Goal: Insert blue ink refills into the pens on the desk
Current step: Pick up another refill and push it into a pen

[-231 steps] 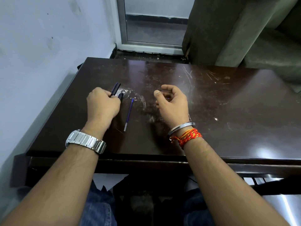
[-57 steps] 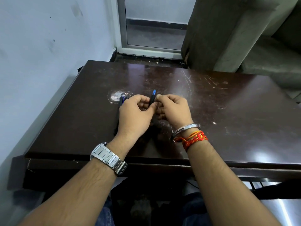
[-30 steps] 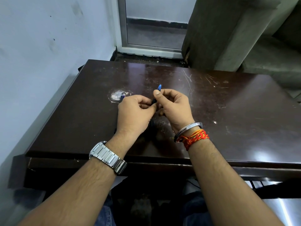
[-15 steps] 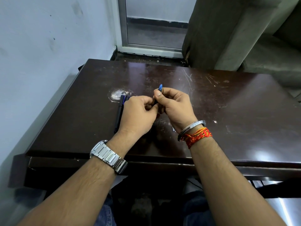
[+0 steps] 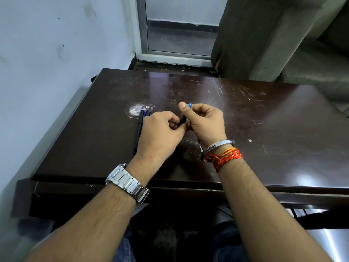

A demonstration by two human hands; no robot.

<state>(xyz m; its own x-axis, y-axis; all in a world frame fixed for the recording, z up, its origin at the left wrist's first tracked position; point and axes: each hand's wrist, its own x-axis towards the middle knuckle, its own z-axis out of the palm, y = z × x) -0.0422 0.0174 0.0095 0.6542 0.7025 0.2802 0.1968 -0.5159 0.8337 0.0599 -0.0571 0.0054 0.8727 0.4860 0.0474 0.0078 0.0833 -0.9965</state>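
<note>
Two pens at least in my feed, logged from the left. Pale wall [image 5: 47,72] first, then the dark desk [image 5: 264,120], scratched, with a white worn patch [image 5: 135,110]. Just below that patch a resting pen [image 5: 138,133] lies lengthwise on the desk, close against the outer edge of the left hand [image 5: 160,133]. Something blue shows at its far end, maybe a second barrel or a refill alongside; too small for me to tell. Left hand, steel watch [image 5: 127,183] on the wrist: fingers curled under, gripping the lower part of the held pen [image 5: 182,120], which is raised off the desk between both hands. Right hand [image 5: 204,121], bangle [image 5: 220,145] at the wrist: thumb and curled fingers pinch the upper part, a blue end poking out past the thumb tip. My reading: mid-assembly on this one. The refill seems to be in the barrel or nearly so, but fingers hide the joint, so seating is unconfirmed. Left to do: close this one up, then deal with the resting pen if it is unfilled. I see no plainly loose refill elsewhere on the desk.
</note>
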